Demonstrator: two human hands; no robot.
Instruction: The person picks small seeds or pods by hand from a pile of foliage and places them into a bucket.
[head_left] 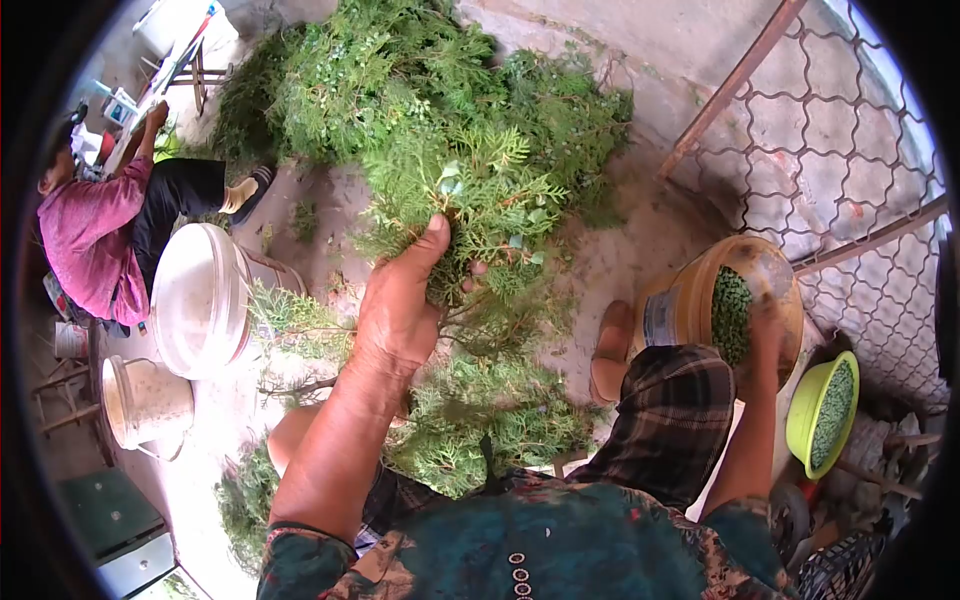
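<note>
My left hand [400, 295] is closed around a leafy conifer branch [505, 200] with small pale green cones among its flat sprays, the thumb lying on top. At the right, my right hand [766, 325] reaches into the mouth of a yellowish plastic bucket [685, 300]; it is blurred, and its fingers cannot be made out. Small green cones [731, 305] lie inside that bucket. More cut conifer foliage [490, 410] covers the floor between my legs.
A large heap of conifer branches [370, 80] lies ahead. White buckets [195, 300] stand left, near a seated person in a pink shirt [95, 235]. At right are a lime-green basin [822, 415] of green cones and a wire mesh panel [800, 130].
</note>
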